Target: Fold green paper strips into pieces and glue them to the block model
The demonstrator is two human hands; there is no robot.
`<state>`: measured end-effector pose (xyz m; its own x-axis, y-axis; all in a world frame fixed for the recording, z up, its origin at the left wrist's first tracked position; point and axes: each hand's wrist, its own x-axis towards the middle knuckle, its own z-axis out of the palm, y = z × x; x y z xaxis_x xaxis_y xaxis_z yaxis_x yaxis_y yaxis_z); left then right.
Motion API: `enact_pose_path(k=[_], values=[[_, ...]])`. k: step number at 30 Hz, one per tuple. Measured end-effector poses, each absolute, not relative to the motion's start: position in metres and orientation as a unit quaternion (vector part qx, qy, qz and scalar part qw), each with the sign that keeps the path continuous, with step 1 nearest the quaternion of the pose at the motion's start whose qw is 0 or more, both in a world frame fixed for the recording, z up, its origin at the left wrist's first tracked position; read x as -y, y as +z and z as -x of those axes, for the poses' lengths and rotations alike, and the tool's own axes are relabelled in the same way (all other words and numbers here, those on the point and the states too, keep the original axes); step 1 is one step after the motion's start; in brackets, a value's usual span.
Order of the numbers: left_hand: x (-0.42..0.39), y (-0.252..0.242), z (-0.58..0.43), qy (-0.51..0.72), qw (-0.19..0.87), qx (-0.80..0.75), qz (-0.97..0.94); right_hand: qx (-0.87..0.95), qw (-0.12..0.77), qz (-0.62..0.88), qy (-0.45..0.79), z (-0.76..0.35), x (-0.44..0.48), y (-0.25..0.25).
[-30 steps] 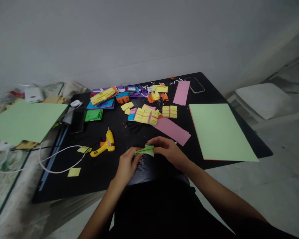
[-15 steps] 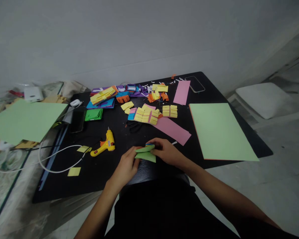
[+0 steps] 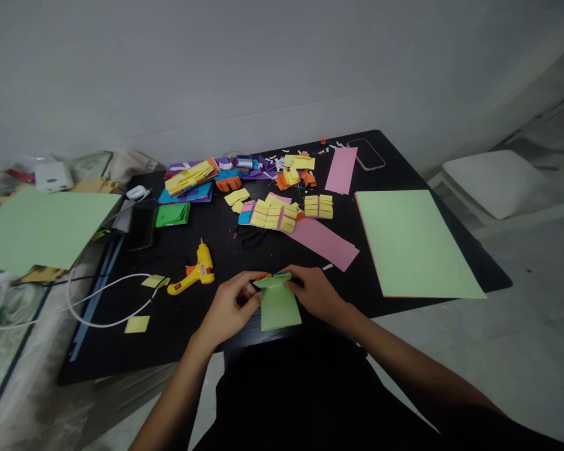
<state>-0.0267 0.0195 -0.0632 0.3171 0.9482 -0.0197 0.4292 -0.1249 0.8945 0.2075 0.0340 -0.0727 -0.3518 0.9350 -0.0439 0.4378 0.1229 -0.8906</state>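
Note:
A small booklet of folded coloured paper (image 3: 279,303) with a light green cover lies at the near edge of the black table (image 3: 216,250). Its green flap hangs open toward me, and orange, yellow and blue layers show along its far edge. My left hand (image 3: 229,305) pinches the booklet's left far corner. My right hand (image 3: 312,293) grips its right far corner with the fingers curled over the layered edge.
A yellow glue gun (image 3: 192,277) with a white cord (image 3: 103,300) lies left of my hands. Pink strips (image 3: 326,243), yellow pleated pieces (image 3: 275,216) and mixed coloured scraps fill the middle and back. A large green sheet (image 3: 413,244) lies right, another (image 3: 42,227) left, a phone (image 3: 369,154) far back.
The booklet's green flap has swung open toward me, from nearly shut to lying flat. Both hands stayed on its far corners. The view dipped slightly.

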Motion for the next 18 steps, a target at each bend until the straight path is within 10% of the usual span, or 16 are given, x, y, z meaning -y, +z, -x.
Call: enact_pose_path(k=[18], values=[[-0.013, -0.072, 0.02, 0.316, 0.318, -0.461, -0.766, 0.715, 0.397, 0.424, 0.389, -0.211, -0.019, -0.079]])
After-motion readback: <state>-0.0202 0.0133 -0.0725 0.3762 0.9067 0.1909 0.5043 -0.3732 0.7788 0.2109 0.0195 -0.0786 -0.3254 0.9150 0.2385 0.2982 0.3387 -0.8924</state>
